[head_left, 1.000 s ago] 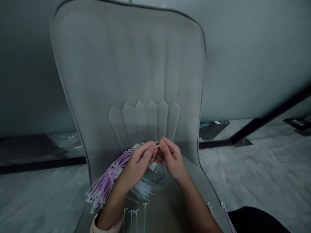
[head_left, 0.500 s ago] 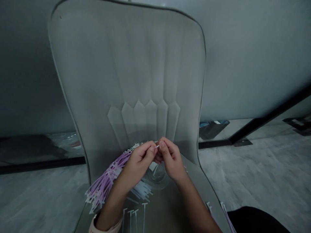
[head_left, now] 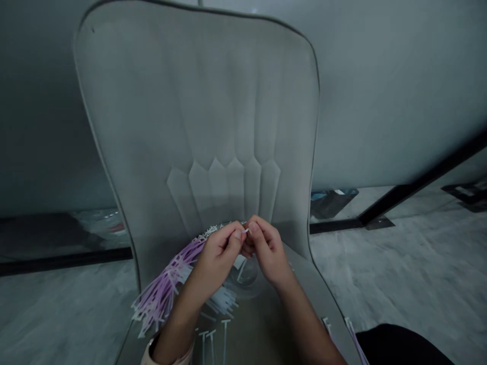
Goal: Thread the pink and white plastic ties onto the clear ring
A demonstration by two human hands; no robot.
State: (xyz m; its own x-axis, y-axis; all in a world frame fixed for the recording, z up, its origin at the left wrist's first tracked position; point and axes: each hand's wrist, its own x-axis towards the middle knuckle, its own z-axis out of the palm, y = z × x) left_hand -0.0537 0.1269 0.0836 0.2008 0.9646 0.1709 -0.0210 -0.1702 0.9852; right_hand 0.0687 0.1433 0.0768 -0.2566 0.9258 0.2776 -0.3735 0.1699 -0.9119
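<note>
On a grey padded chair [head_left: 228, 116] above a marbled floor [head_left: 388, 263], both hands' fingers [head_left: 255, 229] pinch a small pale piece [head_left: 246, 230] near purple strips [head_left: 163, 291], no writing legible.

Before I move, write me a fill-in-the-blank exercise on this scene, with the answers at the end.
The left hand and right hand pinch a thin piece, while a pale band circles the ____ arm.
The large bundle on the left is mostly ____ in colour.
The pale sticks at the bottom have heads shaped like the letter ____.
The padded grey backrest belongs to a ____.

Missing words: left; purple; T; chair
</note>
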